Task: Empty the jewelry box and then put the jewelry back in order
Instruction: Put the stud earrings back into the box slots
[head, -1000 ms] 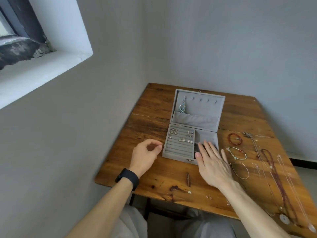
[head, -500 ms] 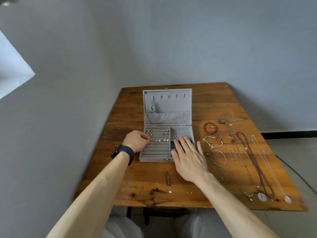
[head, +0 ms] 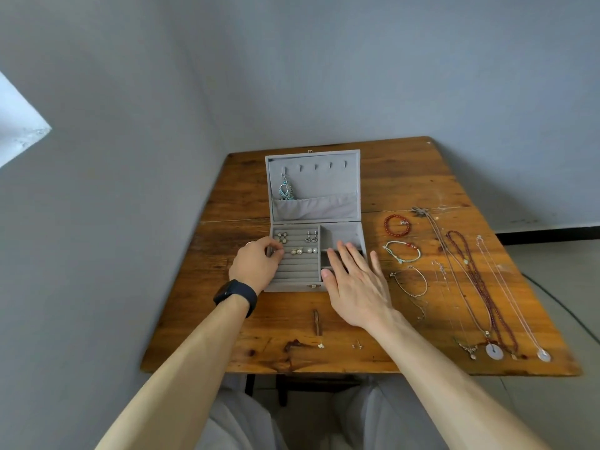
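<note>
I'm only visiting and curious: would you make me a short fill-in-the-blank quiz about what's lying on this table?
1. The jewelry box stands with its lid ____.
2. The black watch is worn on the person's ____ wrist.
3. The red bead bracelet lies on the table to the ____ of the box.
4. The turquoise earring hangs inside the box's ____.

Missing words: open; left; right; lid.

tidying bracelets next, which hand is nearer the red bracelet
Right. The right hand is spread over the box's right compartments, just left of the red bracelet. The left hand is at the box's left edge, farther off.
</note>
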Motion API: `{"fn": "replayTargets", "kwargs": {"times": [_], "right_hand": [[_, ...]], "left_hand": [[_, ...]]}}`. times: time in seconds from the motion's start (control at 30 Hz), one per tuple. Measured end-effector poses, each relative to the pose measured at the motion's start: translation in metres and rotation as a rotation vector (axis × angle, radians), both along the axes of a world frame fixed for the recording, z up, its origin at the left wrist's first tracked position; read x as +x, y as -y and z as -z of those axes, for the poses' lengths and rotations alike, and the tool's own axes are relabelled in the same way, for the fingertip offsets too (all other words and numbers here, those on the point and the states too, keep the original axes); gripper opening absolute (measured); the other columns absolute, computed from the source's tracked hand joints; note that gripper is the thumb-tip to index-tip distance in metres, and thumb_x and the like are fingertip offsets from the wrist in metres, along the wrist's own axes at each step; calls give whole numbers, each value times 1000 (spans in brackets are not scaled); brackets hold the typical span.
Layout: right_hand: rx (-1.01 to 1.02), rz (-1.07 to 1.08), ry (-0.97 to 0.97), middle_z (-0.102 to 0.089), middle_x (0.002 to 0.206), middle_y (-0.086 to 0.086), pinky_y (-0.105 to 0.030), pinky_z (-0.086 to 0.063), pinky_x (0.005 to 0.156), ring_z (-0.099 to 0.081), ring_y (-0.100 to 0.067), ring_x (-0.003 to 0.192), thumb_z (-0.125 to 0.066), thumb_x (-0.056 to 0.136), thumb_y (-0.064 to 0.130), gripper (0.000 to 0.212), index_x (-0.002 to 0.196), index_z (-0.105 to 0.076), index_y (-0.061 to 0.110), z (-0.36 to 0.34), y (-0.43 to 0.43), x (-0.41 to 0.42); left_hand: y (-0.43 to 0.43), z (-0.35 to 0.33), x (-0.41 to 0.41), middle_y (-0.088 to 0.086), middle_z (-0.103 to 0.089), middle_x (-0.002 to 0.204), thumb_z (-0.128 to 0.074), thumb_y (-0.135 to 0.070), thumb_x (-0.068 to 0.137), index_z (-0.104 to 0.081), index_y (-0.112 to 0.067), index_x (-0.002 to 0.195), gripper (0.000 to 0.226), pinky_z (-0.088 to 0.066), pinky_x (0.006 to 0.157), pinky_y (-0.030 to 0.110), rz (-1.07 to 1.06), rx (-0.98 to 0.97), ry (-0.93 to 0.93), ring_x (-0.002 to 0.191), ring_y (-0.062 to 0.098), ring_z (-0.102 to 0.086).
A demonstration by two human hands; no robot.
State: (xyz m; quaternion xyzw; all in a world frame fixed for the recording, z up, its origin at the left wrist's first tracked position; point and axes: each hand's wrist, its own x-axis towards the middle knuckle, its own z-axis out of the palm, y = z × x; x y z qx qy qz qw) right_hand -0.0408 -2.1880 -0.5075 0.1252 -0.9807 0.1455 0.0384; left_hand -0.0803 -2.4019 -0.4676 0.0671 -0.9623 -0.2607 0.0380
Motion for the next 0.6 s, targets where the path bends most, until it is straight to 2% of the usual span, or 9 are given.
{"fn": "replayTargets", "kwargs": {"times": [0.13, 0.3, 0.43, 0.6], "right_hand": [[-5, -2, 5, -11, 168, -1, -48, 8, 121, -1, -16, 155, -6, 104, 51, 65, 159, -20, 21, -1, 0, 0], [-6, 2, 2, -11, 168, 0, -48, 8, 121, -2, -16, 155, -4, 103, 52, 66, 159, -20, 21, 0, 0, 1], [2, 1, -2, -12, 168, 1, -49, 5, 122, -3, -16, 155, 1, 100, 54, 70, 159, -21, 22, 0, 0, 1], [20, -5, 8, -13, 167, 1, -48, 5, 122, -4, -16, 155, 0, 101, 56, 70, 159, -22, 24, 0, -2, 0]], "left_hand": [[0, 9, 11, -4, -66, 102, -52, -42, 100, -67, -36, 116, 23, -49, 63, 29, 59, -125, -104, 93, 19, -63], [2, 19, 24, -5, -63, 131, -47, -41, 102, -64, -32, 130, 34, -56, 79, 39, 106, -157, -143, 118, 21, -57], [4, 19, 28, -1, -58, 139, -46, -36, 102, -58, -29, 137, 37, -57, 84, 43, 160, -133, -112, 122, 22, -54], [12, 13, 31, 3, -51, 148, -46, -24, 103, -51, -26, 145, 42, -46, 103, 32, 225, -29, -42, 132, 21, -48]]}}
